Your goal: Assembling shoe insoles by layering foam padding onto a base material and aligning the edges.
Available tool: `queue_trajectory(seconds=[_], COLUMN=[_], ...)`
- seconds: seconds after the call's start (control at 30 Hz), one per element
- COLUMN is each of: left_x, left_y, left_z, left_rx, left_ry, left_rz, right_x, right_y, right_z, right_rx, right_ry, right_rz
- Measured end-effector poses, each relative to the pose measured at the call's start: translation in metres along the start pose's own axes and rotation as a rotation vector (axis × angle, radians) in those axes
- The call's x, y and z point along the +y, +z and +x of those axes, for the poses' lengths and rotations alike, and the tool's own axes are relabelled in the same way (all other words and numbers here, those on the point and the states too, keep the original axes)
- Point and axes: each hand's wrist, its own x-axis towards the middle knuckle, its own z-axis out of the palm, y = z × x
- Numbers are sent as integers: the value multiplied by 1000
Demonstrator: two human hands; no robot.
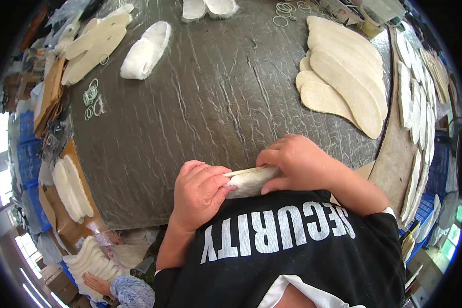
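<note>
Close to my body, at the table's near edge, a white fleecy insole (251, 184) with a cream edge is pinched between my two hands. My left hand (199, 192) closes around its left end, thumb below and fingers on top. At the other end, my right hand (297, 163) grips it with curled fingers above and the thumb against the fleece. Whether it is one insole or a pair pressed together cannot be made out. Another fluffy white insole (147, 50) lies toward the far left of the table, and two more fleecy insoles (209, 9) sit at the far edge.
A fanned pile of cream insoles (346, 72) lies at right, with flat cream insoles (96, 47) at far left. Pale rubber bands (91, 95) lie left; more bands (282, 19) are far right near a plastic tub (382, 10). A co-worker's hand (97, 284) touches stacked insoles lower left.
</note>
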Motion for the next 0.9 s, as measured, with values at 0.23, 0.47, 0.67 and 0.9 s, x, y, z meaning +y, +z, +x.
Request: queue_trajectory(seconds=[0.23, 0.47, 0.67, 0.9], left_x=[3, 1, 6, -1], left_y=[6, 13, 9, 5], left_z=[-6, -11, -15, -15], left_rx=[57, 81, 119, 51], left_ry=[-4, 24, -316, -158], left_rz=[44, 82, -163, -99], right_x=[2, -6, -1, -2], right_y=[18, 22, 28, 27], right_z=[1, 6, 6, 3], right_rx=[152, 246, 277, 285], right_ry=[-57, -142, -145, -162], right_rz=[-153, -161, -189, -212])
